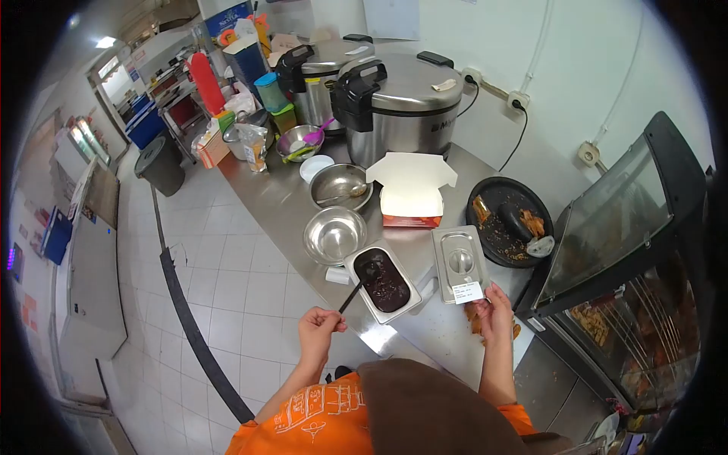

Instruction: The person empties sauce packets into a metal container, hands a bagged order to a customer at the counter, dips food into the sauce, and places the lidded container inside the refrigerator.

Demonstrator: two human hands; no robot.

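Note:
My left hand (320, 327) is closed around the handle of a black ladle (351, 297). The ladle's head rests in dark brown sauce (392, 290) inside a rectangular steel pan (416, 300). In my right hand (497, 309) is a steel pan lid (449, 246), gripped at its near right corner. The lid has a recessed handle and a white printed label (468, 293) at its near edge. It is to the right of the sauce pan, above a white cutting board (436, 330). Brown food pieces (475, 322) lie on the board, partly hidden by the right hand.
Two steel bowls (334, 235) stand left of the pan, one with a spoon inside. Behind are an open takeaway box (412, 189) and large rice cookers (406, 110). A black round pan (497, 199) with food scraps and a glass display case (607, 227) are at right.

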